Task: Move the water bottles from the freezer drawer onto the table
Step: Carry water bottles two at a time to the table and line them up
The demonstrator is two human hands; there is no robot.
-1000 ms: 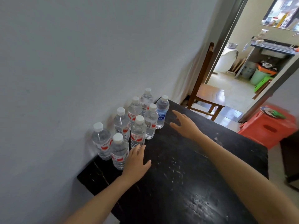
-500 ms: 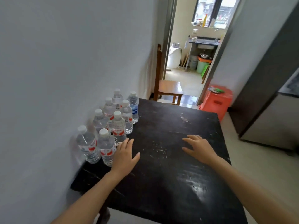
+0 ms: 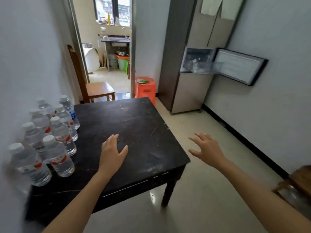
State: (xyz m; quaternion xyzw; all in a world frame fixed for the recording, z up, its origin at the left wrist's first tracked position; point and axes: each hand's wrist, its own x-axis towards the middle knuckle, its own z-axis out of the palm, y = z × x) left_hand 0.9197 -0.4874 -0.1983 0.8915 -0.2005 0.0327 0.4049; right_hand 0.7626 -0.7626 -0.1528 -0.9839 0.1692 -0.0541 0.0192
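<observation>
Several clear water bottles (image 3: 58,157) with white caps stand upright in a cluster along the left side of the black table (image 3: 138,128), against the wall. My left hand (image 3: 111,153) hovers over the table's middle, fingers apart, holding nothing. My right hand (image 3: 207,149) is open too, out past the table's right edge above the floor. Across the room the fridge (image 3: 190,68) has its freezer door (image 3: 240,67) swung open, and the pulled-out freezer drawer (image 3: 200,65) shows blurred pale contents.
A wooden chair (image 3: 94,88) stands behind the table by the doorway. An orange plastic stool (image 3: 145,90) sits between the table and the fridge. Pale floor runs from the table's right side to the fridge. A brown object (image 3: 299,185) is at the right edge.
The view has swung right from the bottles toward the fridge. Both hands have drawn away from the bottles; my right hand has passed beyond the table's right edge.
</observation>
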